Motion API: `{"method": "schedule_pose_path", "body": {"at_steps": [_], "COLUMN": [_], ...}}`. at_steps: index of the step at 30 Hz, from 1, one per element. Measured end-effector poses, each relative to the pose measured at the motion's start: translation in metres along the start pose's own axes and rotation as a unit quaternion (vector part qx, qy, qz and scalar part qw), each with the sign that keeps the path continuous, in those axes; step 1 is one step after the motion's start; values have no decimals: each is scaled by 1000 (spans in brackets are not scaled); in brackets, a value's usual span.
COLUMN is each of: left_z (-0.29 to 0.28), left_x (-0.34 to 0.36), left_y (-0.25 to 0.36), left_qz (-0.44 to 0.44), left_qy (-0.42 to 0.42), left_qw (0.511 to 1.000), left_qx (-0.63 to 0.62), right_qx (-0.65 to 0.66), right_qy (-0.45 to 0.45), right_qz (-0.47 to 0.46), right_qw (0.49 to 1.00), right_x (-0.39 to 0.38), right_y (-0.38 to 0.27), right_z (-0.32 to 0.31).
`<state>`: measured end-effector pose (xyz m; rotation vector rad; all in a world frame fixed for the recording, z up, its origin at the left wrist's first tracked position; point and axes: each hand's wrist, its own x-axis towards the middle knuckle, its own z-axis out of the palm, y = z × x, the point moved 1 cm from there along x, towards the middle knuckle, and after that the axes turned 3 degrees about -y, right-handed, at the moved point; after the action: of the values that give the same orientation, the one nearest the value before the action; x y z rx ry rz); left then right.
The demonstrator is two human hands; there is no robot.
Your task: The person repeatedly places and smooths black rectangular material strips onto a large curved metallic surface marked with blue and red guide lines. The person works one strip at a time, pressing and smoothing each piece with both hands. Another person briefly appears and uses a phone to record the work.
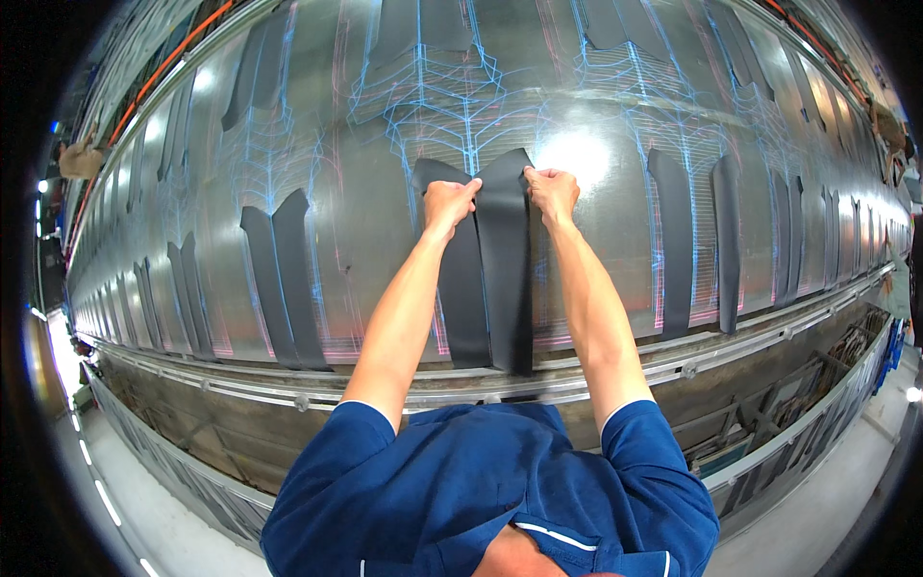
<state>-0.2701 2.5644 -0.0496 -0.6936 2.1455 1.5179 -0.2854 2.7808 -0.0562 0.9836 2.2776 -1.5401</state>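
Two dark grey cut panels of sheet material lie side by side in front of me on a long metal table marked with blue and pink lines. My left hand [450, 204] pinches the inner top edge of the right panel [504, 260], its wrist over the left panel [461, 288]. At that right panel's upper right corner, my right hand [553, 190] has thumb and fingers closed on the edge. This panel looks slightly raised along its right side, with its lower end hanging over the table's near edge.
Similar grey panel pairs lie to the left [279, 279] and right [676, 250], with more along the table's far side [423, 29]. A metal rail [688, 370] runs along the near edge. Other people's hands or arms show at the far left [81, 160] and far right.
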Motion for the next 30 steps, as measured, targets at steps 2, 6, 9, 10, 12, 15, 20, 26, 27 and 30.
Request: {"method": "schedule_pose_path", "body": {"at_steps": [2,6,9,10,12,15,20,26,27,30], "left_z": [1,2,1,1,1,-1,-2,-1,0,0], "left_x": [1,1,0,-1,-4,-7,-8,-3,-1,3], "left_y": [-2,-2,-2,0,3,5,5,2,-1,-4], "left_qz": [0,5,10,12,9,6,8,0,5,13], "left_qy": [2,5,8,9,10,7,10,4,8,17], "left_qw": [1000,1000,1000,1000,1000,1000,1000,1000,1000,1000], "left_qx": [-3,-10,-4,-1,-4,-3,3,4,5,17], "right_qx": [-10,1,6,8,11,20,20,-36,-61,-115], "right_qy": [5,4,0,-1,-3,-10,-7,38,77,147], "right_qz": [-3,-9,-8,-8,-4,9,21,-8,-58,-227], "right_qw": [1000,1000,1000,1000,1000,1000,1000,999,993,956], "right_x": [-1,-1,-1,-1,0,0,-1,-1,-5,-20], "right_y": [0,0,-1,-1,-1,-3,-6,2,5,11], "right_z": [1,0,0,-1,-2,-2,-1,1,1,5]}}
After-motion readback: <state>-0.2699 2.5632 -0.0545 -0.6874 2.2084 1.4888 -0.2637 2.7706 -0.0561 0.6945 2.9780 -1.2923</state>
